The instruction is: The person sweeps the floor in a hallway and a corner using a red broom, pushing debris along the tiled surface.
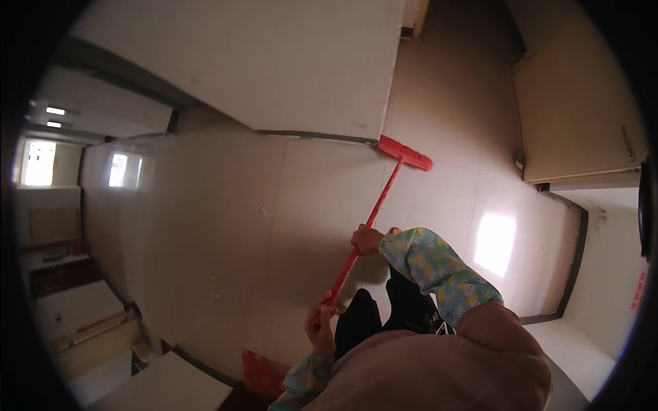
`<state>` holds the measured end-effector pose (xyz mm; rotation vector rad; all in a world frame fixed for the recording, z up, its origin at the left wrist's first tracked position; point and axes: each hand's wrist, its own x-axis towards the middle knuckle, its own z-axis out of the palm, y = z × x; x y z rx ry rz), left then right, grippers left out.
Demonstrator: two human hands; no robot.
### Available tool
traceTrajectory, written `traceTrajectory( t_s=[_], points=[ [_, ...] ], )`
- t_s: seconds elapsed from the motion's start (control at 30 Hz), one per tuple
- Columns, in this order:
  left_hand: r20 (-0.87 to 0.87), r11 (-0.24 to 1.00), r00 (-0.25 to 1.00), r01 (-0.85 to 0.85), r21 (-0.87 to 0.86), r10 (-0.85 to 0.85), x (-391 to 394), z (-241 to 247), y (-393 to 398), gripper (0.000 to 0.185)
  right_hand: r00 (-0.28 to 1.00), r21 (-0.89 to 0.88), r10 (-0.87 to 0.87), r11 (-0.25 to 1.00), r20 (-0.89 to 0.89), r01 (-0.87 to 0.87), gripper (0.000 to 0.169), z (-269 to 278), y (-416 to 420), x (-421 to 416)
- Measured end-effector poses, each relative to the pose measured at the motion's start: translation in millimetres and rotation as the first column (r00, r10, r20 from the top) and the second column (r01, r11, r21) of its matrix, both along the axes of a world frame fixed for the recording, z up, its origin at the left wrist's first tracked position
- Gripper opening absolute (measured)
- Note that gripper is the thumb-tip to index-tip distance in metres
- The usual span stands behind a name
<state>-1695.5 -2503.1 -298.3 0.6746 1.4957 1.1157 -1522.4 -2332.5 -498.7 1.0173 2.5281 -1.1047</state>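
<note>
A red push broom slants across the view, its bristled head on the tiled floor at the corner of a white wall. My right hand is wrapped around the middle of the handle. Lower down, my left hand grips the handle's end, with the thumb and fingers around it. Patterned sleeve covers reach over both forearms. Bits of pale debris lie on the floor left of the handle.
The white wall juts out ahead, with a dark baseboard. At the right stand a cream door and another wall with dark skirting. A red mat lies behind my left arm. Light-coloured furniture sits at lower left.
</note>
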Motion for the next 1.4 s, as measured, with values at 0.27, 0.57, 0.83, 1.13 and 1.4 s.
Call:
traceTrajectory(
  t_s=[0.27,0.57,0.83,1.13,1.4],
  points=[
    [-0.136,0.988,0.983,-0.107,0.113,0.122,-173,61,-134,0.022,0.903,0.156,-0.080,0.975,-0.422,0.159,0.027,-13,-164,-195],
    [-0.295,0.863,0.852,-0.296,0.410,0.433,-333,135,-228,0.025,0.800,-0.008,-0.109,0.992,-0.590,0.129,0.027,78,-275,-450],
    [-0.134,0.650,0.784,-0.391,0.652,0.606,-298,196,-262,0.036,0.664,-0.060,-0.012,0.997,-0.747,-0.050,0.021,175,-286,-433],
    [0.198,0.702,0.841,-0.532,0.472,0.504,-247,134,-260,0.031,0.930,0.055,0.028,0.998,-0.366,-0.009,0.015,129,-265,-282],
    [0.157,0.926,0.949,-0.303,0.227,0.272,-293,58,-244,0.029,0.937,-0.145,-0.143,0.984,-0.318,0.102,0.029,-1,-277,-265]
  ],
)
